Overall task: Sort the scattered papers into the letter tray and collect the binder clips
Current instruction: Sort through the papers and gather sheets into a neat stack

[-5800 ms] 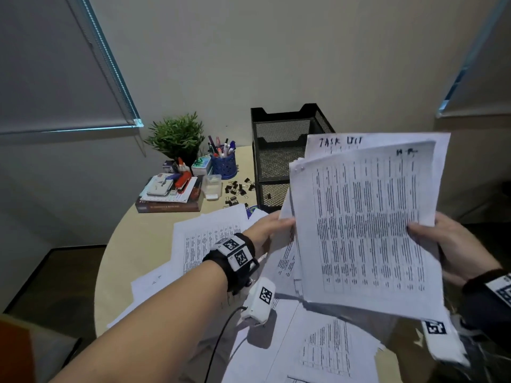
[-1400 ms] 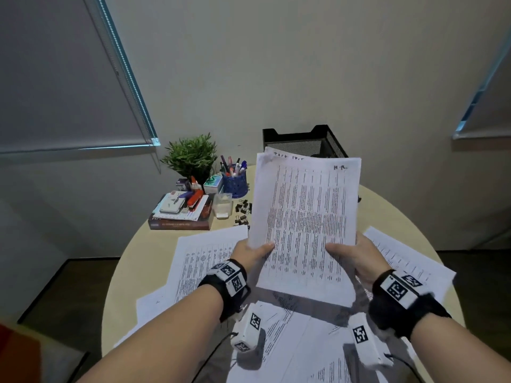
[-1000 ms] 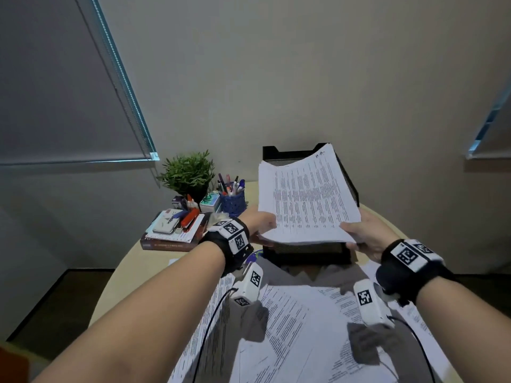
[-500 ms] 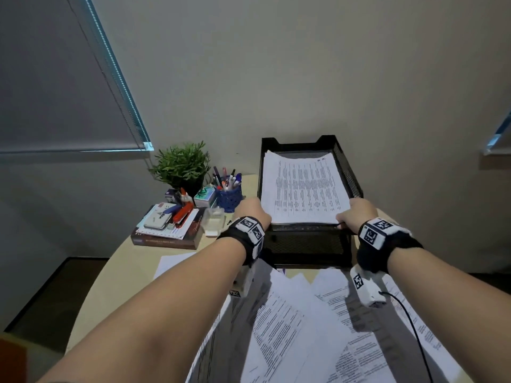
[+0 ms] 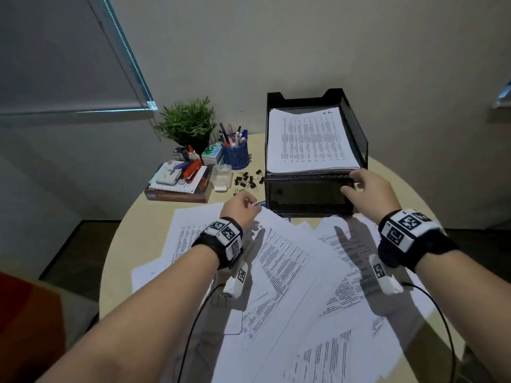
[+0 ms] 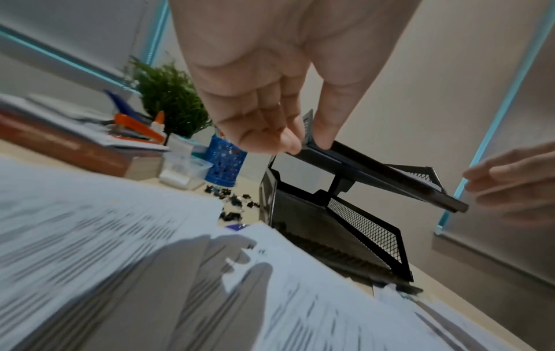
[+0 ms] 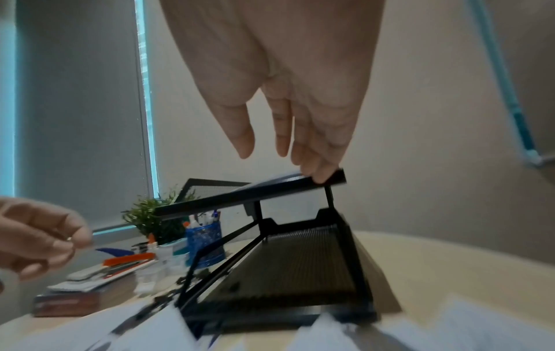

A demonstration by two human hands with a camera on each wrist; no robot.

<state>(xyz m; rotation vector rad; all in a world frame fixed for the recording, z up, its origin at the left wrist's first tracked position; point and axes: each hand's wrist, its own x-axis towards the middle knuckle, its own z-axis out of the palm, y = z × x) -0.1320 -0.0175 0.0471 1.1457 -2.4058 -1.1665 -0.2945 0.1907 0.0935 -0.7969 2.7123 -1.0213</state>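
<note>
Two hands are working at the black mesh letter tray (image 5: 356, 139). The right hand (image 5: 369, 190) is reaching with loosely extended fingers (image 7: 318, 166), their tips touching the front lip of the upper tier at its right corner and gripping nothing. The left hand (image 5: 240, 210) is hovering over the scattered papers (image 5: 290, 275), fingers (image 6: 264, 133) drawn together and lightly bent; whether they are pinching anything cannot be told. Beyond the right fingertips, a stack of printed sheets (image 5: 309, 142) is lying flat in the upper tier, while the lower tier is showing only mesh. Just past the left fingertips, binder clips (image 5: 249, 179) are lying loose on the round table (image 5: 132, 236) beside the tray.
</note>
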